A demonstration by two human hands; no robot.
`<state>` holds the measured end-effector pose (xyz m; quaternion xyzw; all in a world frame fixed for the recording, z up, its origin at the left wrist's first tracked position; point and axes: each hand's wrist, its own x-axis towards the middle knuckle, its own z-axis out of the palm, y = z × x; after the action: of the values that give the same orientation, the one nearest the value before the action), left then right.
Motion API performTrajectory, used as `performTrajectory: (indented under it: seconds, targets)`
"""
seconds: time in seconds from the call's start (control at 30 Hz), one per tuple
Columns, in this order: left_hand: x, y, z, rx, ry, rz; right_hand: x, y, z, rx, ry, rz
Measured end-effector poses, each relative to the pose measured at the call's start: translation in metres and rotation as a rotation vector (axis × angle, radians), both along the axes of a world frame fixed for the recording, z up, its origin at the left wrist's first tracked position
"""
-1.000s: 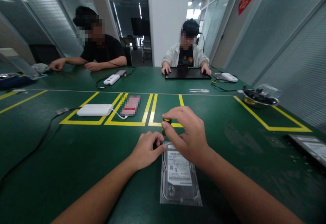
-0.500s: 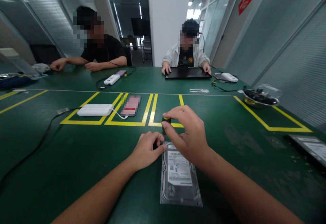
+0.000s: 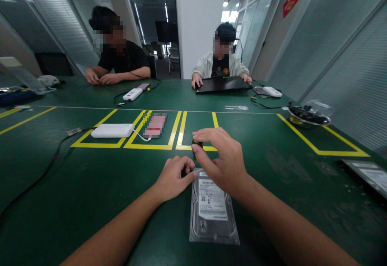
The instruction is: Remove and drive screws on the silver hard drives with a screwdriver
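A silver hard drive (image 3: 211, 217) with a white label lies flat in front of me. My left hand (image 3: 175, 179) is closed at its far left corner, thumb resting on the edge; the curled fingertips are partly hidden. Above that same corner, my right hand (image 3: 222, 153) pinches a screwdriver (image 3: 197, 143) by its dark handle with a yellow top, between thumb and fingers. The tool stands about upright. Its tip is hidden near my left fingers, so I cannot tell whether it touches a screw.
A white power bank (image 3: 112, 130) is cabled to a pink phone (image 3: 155, 125) beyond my hands. At right are another hard drive (image 3: 369, 177) and a bowl of dark parts (image 3: 310, 116). Across the table, one co-worker holds a black panel (image 3: 223, 85); another sits at left.
My right fingers have shifted slightly on the screwdriver handle; my left hand and the drive stay put. Across the table, one person's hands came together and the other's black panel tilted up at right.
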<state>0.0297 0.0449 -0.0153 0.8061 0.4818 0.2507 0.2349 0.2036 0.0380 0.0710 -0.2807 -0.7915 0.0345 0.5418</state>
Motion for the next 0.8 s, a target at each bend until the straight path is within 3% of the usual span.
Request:
performTrajectory:
  seconds: [0.8]
  targets:
    - [-0.0002,0.0005,0.0006,-0.005,0.013,0.002,0.0002,-0.0002,0.0001,-0.005,-0.007,-0.022]
